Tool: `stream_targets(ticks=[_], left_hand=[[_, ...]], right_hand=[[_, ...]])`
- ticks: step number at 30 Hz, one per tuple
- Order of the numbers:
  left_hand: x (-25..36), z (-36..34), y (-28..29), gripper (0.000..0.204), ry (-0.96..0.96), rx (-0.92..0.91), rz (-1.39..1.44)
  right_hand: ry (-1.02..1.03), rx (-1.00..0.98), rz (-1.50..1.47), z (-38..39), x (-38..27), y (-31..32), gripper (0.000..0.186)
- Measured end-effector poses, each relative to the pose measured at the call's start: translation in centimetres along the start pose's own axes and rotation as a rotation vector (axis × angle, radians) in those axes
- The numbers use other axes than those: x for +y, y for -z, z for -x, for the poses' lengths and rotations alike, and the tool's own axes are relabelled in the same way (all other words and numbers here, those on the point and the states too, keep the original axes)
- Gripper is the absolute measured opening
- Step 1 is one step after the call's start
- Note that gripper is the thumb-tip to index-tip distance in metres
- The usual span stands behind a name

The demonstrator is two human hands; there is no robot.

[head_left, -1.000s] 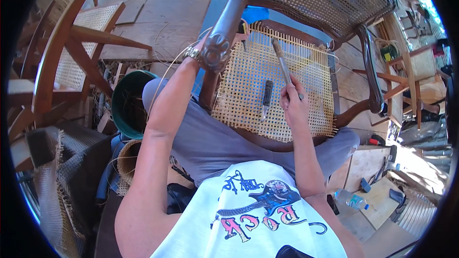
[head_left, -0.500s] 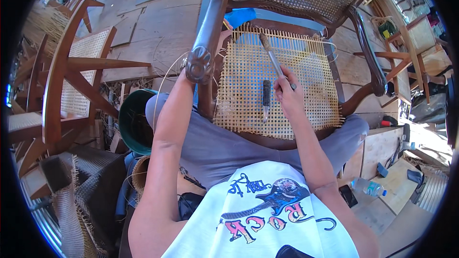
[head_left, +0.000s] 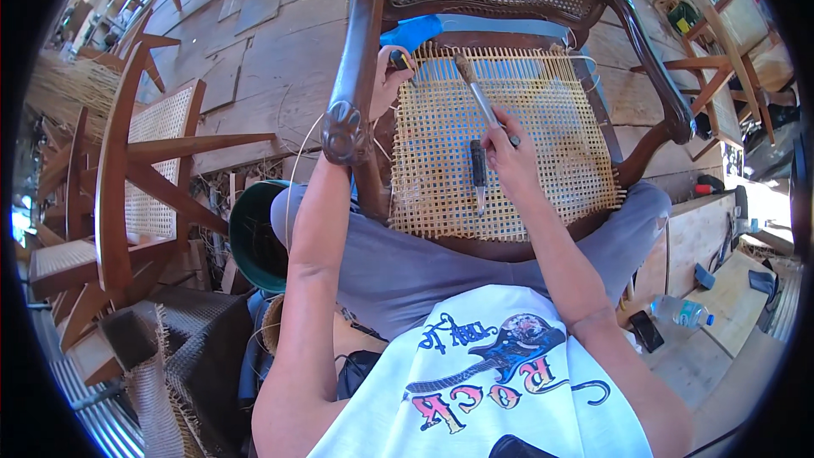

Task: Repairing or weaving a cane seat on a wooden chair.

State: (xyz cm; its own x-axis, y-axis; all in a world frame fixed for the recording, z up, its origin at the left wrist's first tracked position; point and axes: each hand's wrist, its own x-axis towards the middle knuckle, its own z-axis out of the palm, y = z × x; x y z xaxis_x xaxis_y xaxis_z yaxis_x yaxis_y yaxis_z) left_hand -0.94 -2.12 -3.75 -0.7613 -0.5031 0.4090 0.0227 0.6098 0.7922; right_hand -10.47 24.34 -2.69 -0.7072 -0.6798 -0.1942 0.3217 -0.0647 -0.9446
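Armchair [head_left: 359, 51], dark polished wood, carved arm ends, caned back; stands directly in front of the seated person, its seat between the knees. Wooden chair [head_left: 113, 178], brown frame with pale cane; lies well apart, to the person's left. Woven cane panel [head_left: 581, 140], yellow, open square mesh; covers the armchair's seat, loose strand ends bristling along its far edge. Bin [head_left: 259, 278], dark green, round; just beside the left knee. Long tool [head_left: 482, 102], metal shaft, brownish worn far end; over the panel, long axis running from the right hand [head_left: 510, 157] away and slightly leftward, the far end close to the panel's far edge and nearer to the left hand [head_left: 387, 92] than the grip is. Right hand: fingers wrapped about the tool's near end, forearm reaching up and leftward over the panel. Left hand: at the panel's far left corner, arm extended, the armchair's left arm passing in front of the wrist; curled about a short dark piece, kind uncertain. Second tool [head_left: 479, 165], black handle, pale pointed tip; lies on the panel just left of the right hand, the nearer of the two, long axis almost straight toward the person, tip nearest them. Short dark piece [head_left: 398, 59]; at the left hand's fingers, mostly hidden.
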Motion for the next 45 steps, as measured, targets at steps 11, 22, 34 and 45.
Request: stream_targets(ticks=[11,22,34,45], left_hand=[[0.7,0.2,0.3,0.020,-0.024,-0.017,0.121],[4.2,0.1,0.2,0.018,0.031,-0.149,0.001],[2.4,0.3,0.9,0.020,0.034,-0.168,0.206],[2.4,0.5,1.0,0.019,0.051,-0.191,0.327]], right_hand=[[-0.034,-0.063,0.089,0.0,-0.7,0.8,0.036],[0.068,-0.077,0.226,-0.5,0.1,0.5,0.036],[-0.025,-0.094,0.082,0.1,-1.2,1.8,0.036],[0.027,-0.066,0.145,0.5,-0.7,1.9,0.035]])
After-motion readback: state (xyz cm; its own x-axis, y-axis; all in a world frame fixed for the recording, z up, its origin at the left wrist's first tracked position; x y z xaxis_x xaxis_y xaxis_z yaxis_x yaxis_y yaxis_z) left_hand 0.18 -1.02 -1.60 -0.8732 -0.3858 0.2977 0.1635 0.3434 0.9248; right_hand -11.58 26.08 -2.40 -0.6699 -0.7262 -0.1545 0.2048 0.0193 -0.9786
